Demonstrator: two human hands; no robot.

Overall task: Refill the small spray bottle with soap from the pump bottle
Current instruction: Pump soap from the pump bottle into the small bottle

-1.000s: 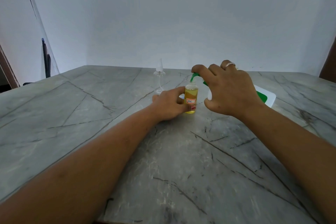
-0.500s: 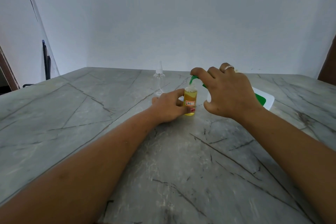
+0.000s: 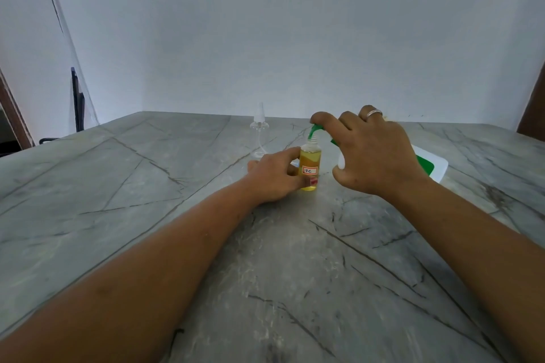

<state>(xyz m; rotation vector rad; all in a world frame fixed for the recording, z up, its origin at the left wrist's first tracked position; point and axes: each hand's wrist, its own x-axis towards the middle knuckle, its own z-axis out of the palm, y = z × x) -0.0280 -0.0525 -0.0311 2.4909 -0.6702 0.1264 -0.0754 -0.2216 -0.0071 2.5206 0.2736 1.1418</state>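
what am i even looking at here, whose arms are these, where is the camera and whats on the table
There is no machine here. These are a person's two bare arms, filmed by one wide-angle camera worn on their head, looking forward and down.

The left hand grips a small bottle of yellow liquid, which stands on the grey marble table with its neck open. The right hand holds a tipped-over white pump bottle with a green label. One finger is on its green nozzle, which points down just above the small bottle's neck. Behind the left hand, apart from the bottle, sits the clear spray cap with its tube.
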